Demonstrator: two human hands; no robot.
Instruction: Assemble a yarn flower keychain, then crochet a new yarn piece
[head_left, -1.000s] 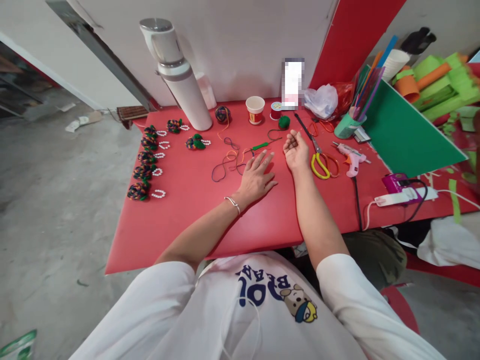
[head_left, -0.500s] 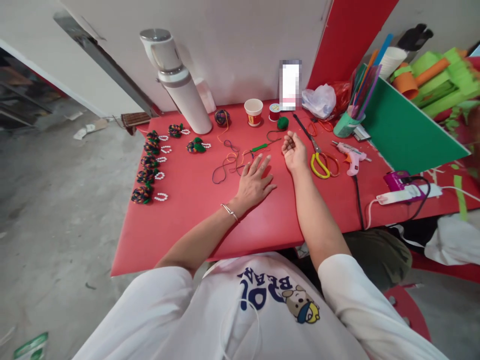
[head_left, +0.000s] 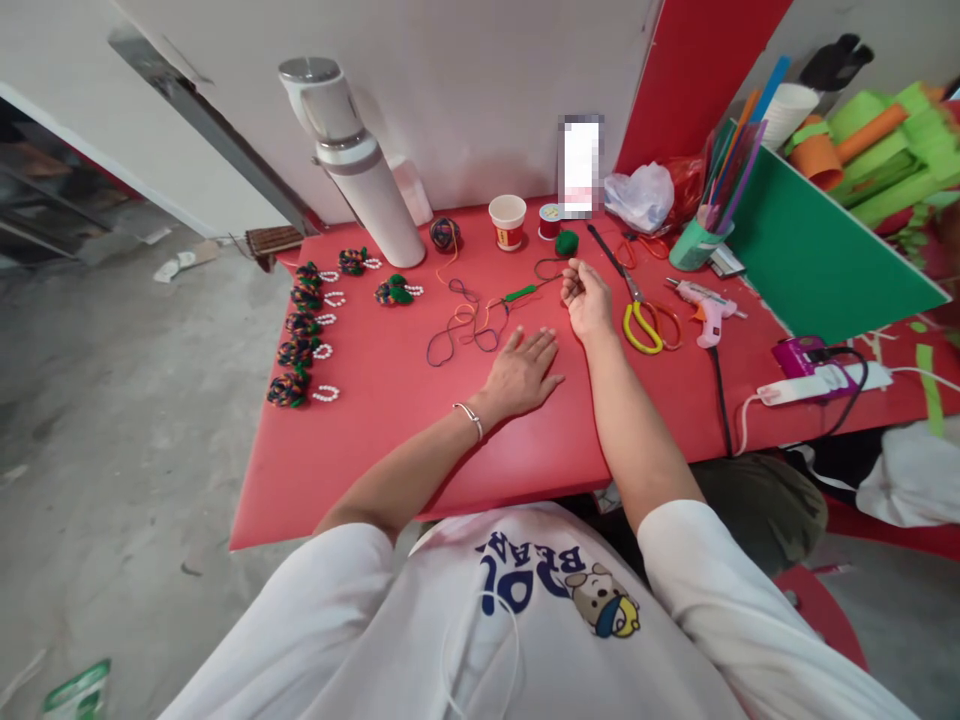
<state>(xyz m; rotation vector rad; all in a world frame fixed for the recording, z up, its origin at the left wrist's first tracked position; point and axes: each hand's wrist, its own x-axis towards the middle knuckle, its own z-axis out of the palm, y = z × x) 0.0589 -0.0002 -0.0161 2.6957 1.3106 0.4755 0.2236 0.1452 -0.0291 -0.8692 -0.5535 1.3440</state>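
Observation:
My left hand [head_left: 525, 370] lies palm down on the red table [head_left: 360, 450], fingers stretched, holding nothing. Beside it my right hand [head_left: 587, 302] rests on its edge, fingers loosely curled and slightly apart; I see nothing in them. A crochet hook with a green handle [head_left: 520, 294] lies just left of the right hand, its thin shaft pointing toward the fingers. Multicoloured yarn [head_left: 472, 325] loops loosely beyond my left hand and runs back to a yarn ball [head_left: 445, 234]. A small green yarn ball [head_left: 567, 243] sits beyond the right hand.
Yarn pieces with white bead loops [head_left: 288, 388] line the left side. A white thermos [head_left: 371, 190], paper cup [head_left: 507, 222], thread spool [head_left: 550, 221] and phone [head_left: 581, 165] stand at the back. Rightward are yellow-handled scissors [head_left: 642, 330], a pink glue gun [head_left: 706, 312] and a power strip [head_left: 802, 387].
My left hand has slid slightly right and toward me, away from the loose yarn. My right hand stays nearly in place. The view has shifted a little.

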